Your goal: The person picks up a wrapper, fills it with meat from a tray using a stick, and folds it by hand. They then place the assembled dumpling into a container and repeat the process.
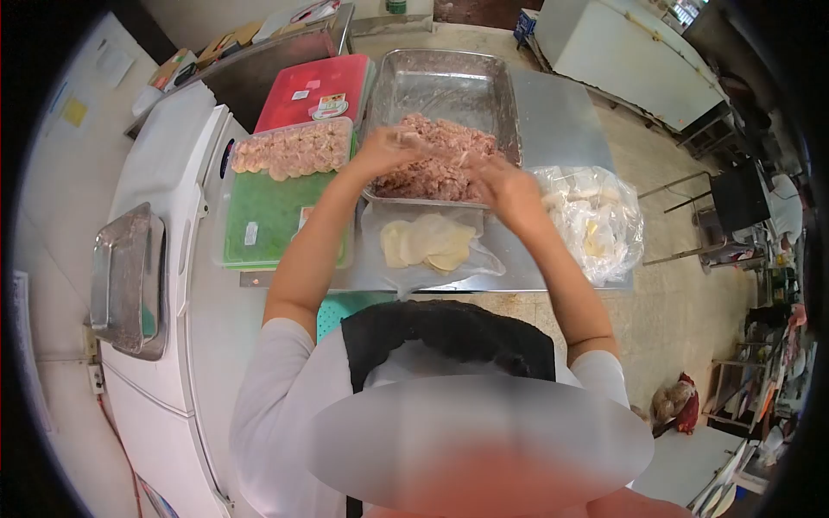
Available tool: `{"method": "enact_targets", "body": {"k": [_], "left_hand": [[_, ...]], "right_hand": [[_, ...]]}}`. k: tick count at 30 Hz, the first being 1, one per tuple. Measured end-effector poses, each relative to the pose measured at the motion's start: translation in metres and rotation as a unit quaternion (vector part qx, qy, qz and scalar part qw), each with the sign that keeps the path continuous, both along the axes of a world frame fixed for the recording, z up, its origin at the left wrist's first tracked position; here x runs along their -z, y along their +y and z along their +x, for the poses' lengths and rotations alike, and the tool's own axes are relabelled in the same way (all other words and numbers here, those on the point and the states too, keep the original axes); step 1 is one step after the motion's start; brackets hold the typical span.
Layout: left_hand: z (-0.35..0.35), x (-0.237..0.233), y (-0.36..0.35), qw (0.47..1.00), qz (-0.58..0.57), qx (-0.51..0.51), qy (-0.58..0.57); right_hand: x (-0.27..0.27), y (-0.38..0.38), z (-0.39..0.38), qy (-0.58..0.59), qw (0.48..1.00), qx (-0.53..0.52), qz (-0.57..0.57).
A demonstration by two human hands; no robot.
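My left hand (390, 152) is over the left side of a deep metal tray (442, 85), its fingers blurred above a heap of pinkish ground meat (445, 138). On the tray's right side, my right hand (508, 186) reaches in from the near corner. Its fingertips point left at the meat and are smeared too. I cannot make out whether either hand holds anything. Just in front of the tray, round pale yellow dough wrappers (427, 242) lie overlapping on a clear plastic bag (484, 263).
Rows of meat dumplings (294, 148) fill the far part of a green-bottomed plastic container (272, 216) on the left. Behind it is a red container lid (313, 91). A plastic bag of white packets (591, 220) sits at the right. Metal trays (129, 281) rest on a white freezer (160, 186).
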State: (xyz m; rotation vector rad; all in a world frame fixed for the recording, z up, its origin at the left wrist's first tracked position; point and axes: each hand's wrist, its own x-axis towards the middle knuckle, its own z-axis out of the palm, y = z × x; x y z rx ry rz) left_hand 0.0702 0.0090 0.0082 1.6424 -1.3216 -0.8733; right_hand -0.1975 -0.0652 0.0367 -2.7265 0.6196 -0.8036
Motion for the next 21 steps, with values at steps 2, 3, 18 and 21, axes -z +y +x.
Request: {"method": "enact_targets", "body": {"k": [2,3,18,21], "left_hand": [[0.003,0.002,-0.001,0.994,-0.017,0.047,-0.098],[0.004,0.002,-0.001,0.987,-0.027,0.069,-0.146],[0.017,-0.066,0.081,0.969,-0.147,0.113,-0.162],[0.032,-0.043,0.094,0.965,-0.181,0.012,-0.19]], "right_hand": [[0.062,-0.016,0.007,-0.009,1.0,0.002,0.004],[0.066,-0.019,-0.002,0.073,0.996,0.046,0.019],[-0.044,0.054,0.016,0.041,0.981,-0.082,0.172],[-0.065,0.054,0.025,0.053,0.995,-0.053,0.064]]}}
